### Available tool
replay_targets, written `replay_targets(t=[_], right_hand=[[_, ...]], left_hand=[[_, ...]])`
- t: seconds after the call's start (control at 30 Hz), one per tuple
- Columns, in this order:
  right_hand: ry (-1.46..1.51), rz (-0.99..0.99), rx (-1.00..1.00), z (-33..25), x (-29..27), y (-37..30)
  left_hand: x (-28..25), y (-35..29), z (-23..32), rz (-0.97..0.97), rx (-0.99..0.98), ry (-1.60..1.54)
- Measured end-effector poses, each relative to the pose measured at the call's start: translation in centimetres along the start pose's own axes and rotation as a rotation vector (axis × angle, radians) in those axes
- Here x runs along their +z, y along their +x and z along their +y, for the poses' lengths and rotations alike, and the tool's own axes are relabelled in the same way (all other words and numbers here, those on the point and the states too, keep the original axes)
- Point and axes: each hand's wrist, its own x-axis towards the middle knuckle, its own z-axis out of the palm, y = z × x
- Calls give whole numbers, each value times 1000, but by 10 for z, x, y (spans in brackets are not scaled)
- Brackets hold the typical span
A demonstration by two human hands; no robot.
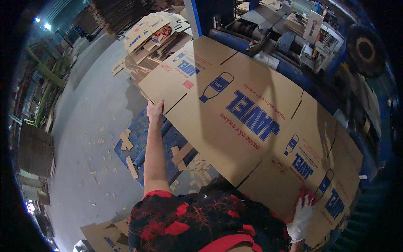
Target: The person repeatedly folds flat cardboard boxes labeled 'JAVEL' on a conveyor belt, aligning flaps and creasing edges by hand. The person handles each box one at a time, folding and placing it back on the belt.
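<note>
A large flat brown cardboard box blank (210,126), slotted and printed in blue and red, stretches from the left across my front to the lower right. My bare left hand (155,110) grips its left edge, thumb on the top face and fingers partly hidden beneath. Over the lower right part of the sheet lies my right hand (302,212) in a white glove with red at the fingertips. Its fingers look stretched out against the board, slightly blurred. The blank's far edge lies along a blue machine (289,75) with rollers.
A heap of printed cardboard blanks (157,40) stands beyond the sheet's far left corner. Cardboard offcuts (181,155) lie on a blue metal platform (138,145) below my left arm. Small scraps dot the grey floor (90,138). A dark wheel (364,49) juts out at upper right.
</note>
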Motion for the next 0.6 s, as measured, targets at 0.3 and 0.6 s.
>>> replay_targets(t=[0.3, 0.6], right_hand=[[-39, 163, -36, -25, -27, -60], [451, 881, 201, 96, -142, -87]], left_hand=[[-49, -22, -19, 50, -119, 51], [10, -56, 88, -111, -51, -890]])
